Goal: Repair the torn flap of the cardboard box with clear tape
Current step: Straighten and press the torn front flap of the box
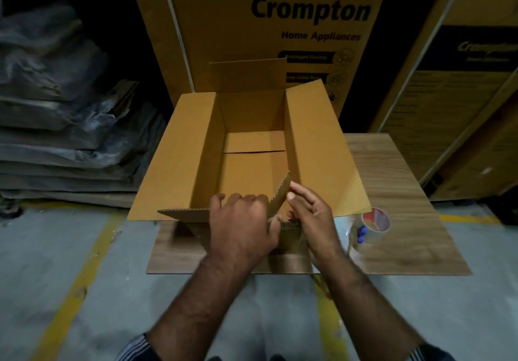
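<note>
1. At the near edge of the open cardboard box [252, 147], the torn flap [280, 195] stands tilted upward.
2. The left hand [241, 226] has its fingers closed over the near flap edge; the right hand [314, 215] has its fingers pressed on the torn piece.
3. The box interior shows only its bottom flaps.
4. The box rests on a wood-grain surface [392, 170], the clear tape roll [370, 226] just right of it, blurred.
5. The wrists hide the box's near wall.
</note>
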Motion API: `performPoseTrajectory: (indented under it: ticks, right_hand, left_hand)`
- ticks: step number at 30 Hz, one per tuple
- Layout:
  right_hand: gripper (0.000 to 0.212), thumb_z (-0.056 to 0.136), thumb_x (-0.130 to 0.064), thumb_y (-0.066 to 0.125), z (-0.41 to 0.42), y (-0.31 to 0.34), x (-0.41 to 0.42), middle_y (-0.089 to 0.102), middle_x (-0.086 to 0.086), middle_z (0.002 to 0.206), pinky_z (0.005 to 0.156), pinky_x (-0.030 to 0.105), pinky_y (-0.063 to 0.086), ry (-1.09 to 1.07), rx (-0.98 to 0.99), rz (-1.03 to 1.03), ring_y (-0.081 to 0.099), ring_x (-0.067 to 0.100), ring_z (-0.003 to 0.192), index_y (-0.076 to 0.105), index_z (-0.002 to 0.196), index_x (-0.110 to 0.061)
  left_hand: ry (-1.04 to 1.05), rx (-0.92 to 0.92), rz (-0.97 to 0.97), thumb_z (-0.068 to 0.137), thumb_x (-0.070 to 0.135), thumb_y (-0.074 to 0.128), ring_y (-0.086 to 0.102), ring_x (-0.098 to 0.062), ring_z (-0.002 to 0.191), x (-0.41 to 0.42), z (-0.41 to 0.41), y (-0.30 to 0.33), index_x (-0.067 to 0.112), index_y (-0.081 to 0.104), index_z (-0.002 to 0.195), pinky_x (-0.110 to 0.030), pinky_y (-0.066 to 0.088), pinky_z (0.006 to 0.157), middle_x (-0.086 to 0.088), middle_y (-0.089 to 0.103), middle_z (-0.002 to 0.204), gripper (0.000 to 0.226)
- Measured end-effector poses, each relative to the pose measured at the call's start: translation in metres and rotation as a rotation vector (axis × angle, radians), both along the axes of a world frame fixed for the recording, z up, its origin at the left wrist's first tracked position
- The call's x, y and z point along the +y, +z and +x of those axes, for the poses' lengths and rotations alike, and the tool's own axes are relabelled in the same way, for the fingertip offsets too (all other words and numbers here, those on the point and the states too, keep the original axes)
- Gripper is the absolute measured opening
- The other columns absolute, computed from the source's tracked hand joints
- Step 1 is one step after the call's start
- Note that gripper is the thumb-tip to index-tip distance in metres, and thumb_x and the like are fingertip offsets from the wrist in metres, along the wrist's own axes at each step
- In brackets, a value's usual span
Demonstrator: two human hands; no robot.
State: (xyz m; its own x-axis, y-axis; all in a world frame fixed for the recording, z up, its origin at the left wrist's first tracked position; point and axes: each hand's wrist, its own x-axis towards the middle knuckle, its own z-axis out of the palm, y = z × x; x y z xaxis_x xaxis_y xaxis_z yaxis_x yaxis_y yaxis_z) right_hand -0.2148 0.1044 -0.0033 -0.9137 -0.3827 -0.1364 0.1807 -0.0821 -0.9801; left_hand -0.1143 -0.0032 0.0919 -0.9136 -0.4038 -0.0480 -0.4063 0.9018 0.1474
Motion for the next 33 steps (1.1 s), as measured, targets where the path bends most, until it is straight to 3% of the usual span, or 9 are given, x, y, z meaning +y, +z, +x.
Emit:
performPoseTrajectory:
  ticks: [2,7,11,13,19,24,27,29,33]
  right_hand:
    - [0.032,0.099,-0.025,0.061,0.003,-0.001,-0.002,0.069,-0.011,0.128,0.101,0.03,0.051,0.045,0.019,0.026,0.063,0.006,0.118,0.066,0.13,-0.029]
    - [0.027,0.102,-0.03,0.053,-0.008,0.008,-0.02,0.065,-0.015,0.133,0.112,0.031,0.04,0.344,0.09,0.106,0.054,-0.001,0.129,0.068,0.125,-0.033]
    - [0.033,0.104,-0.037,0.048,-0.014,0.013,-0.024,0.068,-0.001,0.131,0.101,0.022,0.041,0.488,0.103,0.183,0.055,-0.003,0.126,0.072,0.123,-0.024]
    - [0.035,0.104,-0.039,0.046,-0.014,0.014,-0.023,0.068,-0.009,0.13,0.094,0.015,0.044,0.548,0.112,0.213,0.051,-0.004,0.13,0.074,0.121,-0.026]
    - [0.04,0.105,-0.047,0.038,-0.002,0.005,-0.017,0.048,-0.02,0.148,0.111,0.019,0.032,0.339,0.25,0.237,0.041,-0.008,0.135,0.056,0.14,-0.038]
    - [0.047,0.104,-0.049,0.037,0.016,-0.013,0.001,0.032,-0.027,0.151,0.113,0.018,0.026,0.255,0.195,0.184,0.029,-0.019,0.134,0.034,0.151,-0.045]
    - [0.043,0.098,-0.06,0.036,0.015,-0.01,0.0,0.039,-0.031,0.147,0.107,0.012,0.029,0.317,0.171,0.175,0.032,-0.021,0.132,0.043,0.141,-0.054]
    - [0.032,0.099,-0.055,0.039,0.01,-0.005,-0.004,0.05,-0.033,0.136,0.104,0.012,0.034,0.347,0.172,0.212,0.04,-0.021,0.126,0.053,0.128,-0.057]
    - [0.034,0.103,-0.045,0.045,-0.003,0.004,-0.005,0.072,-0.015,0.117,0.097,0.019,0.046,0.392,0.203,0.323,0.061,-0.009,0.11,0.069,0.124,-0.034]
  left_hand:
    - [0.008,-0.096,0.018,0.095,0.057,0.05,0.053,-0.016,0.085,0.002,-0.006,0.003,0.029,0.061,0.106,-0.044,0.043,0.1,0.007,0.059,0.086,0.032]
    - [-0.043,-0.131,0.056,0.1,0.045,0.051,0.065,-0.024,0.092,-0.002,-0.005,-0.002,0.02,0.063,0.112,-0.039,0.055,0.086,-0.005,0.067,0.101,0.03]
    - [-0.075,-0.079,0.041,0.102,0.041,0.05,0.067,-0.024,0.09,0.001,0.0,-0.007,0.022,0.065,0.114,-0.033,0.052,0.079,-0.004,0.07,0.099,0.027]
    - [-0.081,-0.066,0.02,0.101,0.036,0.052,0.069,-0.025,0.091,0.007,0.001,-0.01,0.023,0.065,0.113,-0.031,0.045,0.075,-0.004,0.072,0.1,0.022]
    - [-0.018,-0.074,0.105,0.097,0.042,0.052,0.063,-0.019,0.087,0.014,-0.004,-0.013,0.023,0.062,0.107,-0.04,0.056,0.086,0.002,0.066,0.094,0.024]
    - [-0.061,-0.181,0.13,0.098,0.041,0.049,0.063,-0.026,0.099,0.005,-0.016,-0.005,0.021,0.048,0.133,-0.046,0.053,0.091,-0.003,0.065,0.11,0.04]
    - [-0.073,-0.248,0.161,0.101,0.043,0.047,0.062,-0.024,0.094,0.003,-0.017,-0.008,0.019,0.057,0.117,-0.047,0.053,0.091,-0.003,0.063,0.101,0.03]
    - [-0.052,-0.228,0.162,0.102,0.043,0.047,0.063,-0.025,0.096,0.001,-0.015,-0.008,0.019,0.059,0.114,-0.046,0.052,0.091,-0.004,0.065,0.103,0.029]
    - [-0.016,-0.171,0.114,0.102,0.04,0.049,0.064,-0.027,0.1,0.003,-0.01,-0.01,0.019,0.06,0.115,-0.039,0.05,0.087,-0.006,0.067,0.109,0.027]
